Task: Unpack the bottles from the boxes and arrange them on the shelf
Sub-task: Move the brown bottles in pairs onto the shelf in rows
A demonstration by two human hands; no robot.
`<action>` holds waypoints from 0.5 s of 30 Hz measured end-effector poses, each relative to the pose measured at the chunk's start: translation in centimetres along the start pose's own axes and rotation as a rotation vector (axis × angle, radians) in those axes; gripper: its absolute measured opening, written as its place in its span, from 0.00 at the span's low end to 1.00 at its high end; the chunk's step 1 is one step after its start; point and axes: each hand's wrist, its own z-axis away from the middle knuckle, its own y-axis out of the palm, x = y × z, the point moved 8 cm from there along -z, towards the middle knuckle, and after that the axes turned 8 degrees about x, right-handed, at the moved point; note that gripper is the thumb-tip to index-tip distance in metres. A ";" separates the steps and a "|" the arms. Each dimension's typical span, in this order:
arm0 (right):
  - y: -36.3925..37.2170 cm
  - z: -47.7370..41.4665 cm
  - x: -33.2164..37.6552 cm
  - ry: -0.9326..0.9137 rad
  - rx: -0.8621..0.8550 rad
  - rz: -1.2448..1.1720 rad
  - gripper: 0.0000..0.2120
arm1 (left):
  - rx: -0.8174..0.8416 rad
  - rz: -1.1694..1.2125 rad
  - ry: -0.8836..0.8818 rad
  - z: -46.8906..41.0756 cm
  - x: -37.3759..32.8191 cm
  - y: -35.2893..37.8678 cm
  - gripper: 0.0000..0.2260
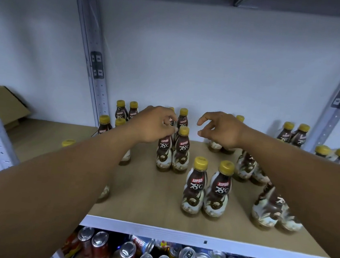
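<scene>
Brown bottle gripped by left hand, right hand loose beside

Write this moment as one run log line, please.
left grip: holds bottle top | right grip: open, empty | other bottles: upright on shelf

Two bare arms and hands.
The left hand and left forearm, in the lower left of the frame, and the right hand and right forearm, at the right edge, are bare throughout. Both forearms are smooth and narrow toward the wrists.
</scene>
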 end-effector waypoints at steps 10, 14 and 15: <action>-0.8 8.5 0.1 0.036 0.052 -0.016 0.14 | 0.201 0.053 0.064 4.4 -7.5 3.1 0.17; 1.4 10.4 -1.1 0.047 0.129 0.000 0.26 | 0.278 0.022 0.047 5.7 -7.6 5.9 0.29; 2.1 10.6 -1.5 0.043 0.131 -0.011 0.28 | 0.275 0.025 0.054 5.9 -7.6 6.4 0.30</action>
